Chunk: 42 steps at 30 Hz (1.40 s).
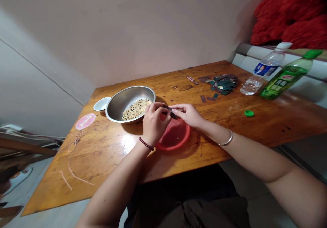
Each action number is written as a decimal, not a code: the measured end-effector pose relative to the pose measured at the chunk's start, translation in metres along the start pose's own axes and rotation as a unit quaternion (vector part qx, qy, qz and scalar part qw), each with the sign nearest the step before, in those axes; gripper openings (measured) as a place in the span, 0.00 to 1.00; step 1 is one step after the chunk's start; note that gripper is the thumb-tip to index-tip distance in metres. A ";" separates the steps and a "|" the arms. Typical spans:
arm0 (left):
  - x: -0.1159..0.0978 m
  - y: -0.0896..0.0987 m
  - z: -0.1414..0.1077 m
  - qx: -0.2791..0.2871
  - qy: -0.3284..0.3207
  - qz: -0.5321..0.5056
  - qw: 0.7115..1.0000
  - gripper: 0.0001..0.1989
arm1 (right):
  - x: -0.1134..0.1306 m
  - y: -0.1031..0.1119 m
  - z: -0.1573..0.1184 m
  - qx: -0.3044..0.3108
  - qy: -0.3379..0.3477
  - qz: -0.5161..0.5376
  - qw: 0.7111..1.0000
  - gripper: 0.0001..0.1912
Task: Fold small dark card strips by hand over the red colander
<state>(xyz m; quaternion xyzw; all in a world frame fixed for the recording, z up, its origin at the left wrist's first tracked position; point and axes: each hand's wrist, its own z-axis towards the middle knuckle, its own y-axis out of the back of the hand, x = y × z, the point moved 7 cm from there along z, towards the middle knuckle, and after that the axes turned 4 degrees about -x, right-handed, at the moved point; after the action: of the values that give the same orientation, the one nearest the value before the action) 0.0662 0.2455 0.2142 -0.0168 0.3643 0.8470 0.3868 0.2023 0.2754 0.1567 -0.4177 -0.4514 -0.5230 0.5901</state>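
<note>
Above a red mesh basket [186,137], my left hand [155,120] and my right hand [188,114] meet at a small dark flat strip [171,111]. The fingers of each hand are closed on it, one at either end. What the strip is made of is too small to tell. A tiny pale bit lies inside the basket. Just left of my hands, a steel bowl [114,105] holds pale, bean-like grains [136,109] mixed with dark ones. My left wrist wears a beaded bracelet, my right a metal bangle.
At the back right lies a heap of dark green and brown flat pieces [223,84]. A water bottle [265,69], a green bottle [288,76] and a green cap [249,113] are farther right. Left are a white dish [100,104], a pink disc [85,121] and loose string [71,165].
</note>
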 end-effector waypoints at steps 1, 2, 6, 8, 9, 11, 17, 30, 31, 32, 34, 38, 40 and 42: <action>-0.001 -0.001 0.000 0.007 -0.007 -0.003 1.000 0.02 | 0.000 0.000 0.000 0.000 0.002 0.000 1.000 0.20; -0.002 -0.001 0.000 0.011 -0.010 -0.005 1.000 0.02 | 0.001 0.000 0.000 0.000 0.002 -0.001 1.000 0.20; 0.000 0.004 0.002 -0.013 0.008 -0.006 1.000 0.03 | 0.000 -0.001 -0.001 0.008 -0.004 -0.006 1.000 0.21; -0.001 0.005 0.002 -0.016 0.012 -0.010 1.000 0.03 | 0.000 -0.002 -0.002 0.010 -0.002 -0.006 1.000 0.21; -0.002 0.004 0.002 -0.013 0.011 -0.011 1.000 0.03 | 0.001 -0.002 -0.002 0.010 0.000 -0.005 1.000 0.21; -0.004 0.003 0.001 -0.007 0.005 -0.008 1.000 0.03 | 0.002 -0.001 -0.002 0.006 0.003 -0.003 1.000 0.21; -0.003 0.009 0.002 -0.036 0.010 0.023 0.999 0.03 | 0.004 -0.002 -0.003 0.013 0.003 -0.001 1.000 0.21; 0.001 0.012 0.003 -0.050 0.025 0.018 0.998 0.03 | 0.002 -0.002 -0.003 0.015 -0.002 0.004 1.000 0.20; 0.003 0.012 0.003 -0.053 0.029 0.017 0.998 0.03 | 0.002 -0.002 -0.003 0.016 -0.001 0.007 1.000 0.20; 0.004 0.013 0.004 -0.053 0.035 0.016 0.998 0.03 | 0.002 -0.003 -0.003 0.018 -0.001 0.008 1.000 0.20; 0.006 0.013 0.004 -0.053 0.048 0.013 0.997 0.03 | 0.003 -0.004 -0.002 0.023 0.000 0.011 1.000 0.19; 0.007 0.013 0.003 -0.037 0.071 -0.005 0.997 0.03 | 0.006 -0.002 -0.001 0.018 0.001 0.018 1.000 0.15; 0.006 0.012 0.003 -0.025 0.076 -0.027 0.996 0.03 | 0.008 0.002 -0.001 0.004 0.000 0.018 1.000 0.13; 0.006 0.010 0.003 -0.016 0.081 -0.048 0.995 0.02 | 0.010 0.004 -0.002 -0.010 0.003 0.016 1.000 0.12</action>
<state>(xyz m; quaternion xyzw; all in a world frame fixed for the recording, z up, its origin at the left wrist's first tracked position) 0.0561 0.2466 0.2205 -0.1095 0.3795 0.8289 0.3960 0.2071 0.2719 0.1659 -0.4296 -0.4378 -0.5191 0.5953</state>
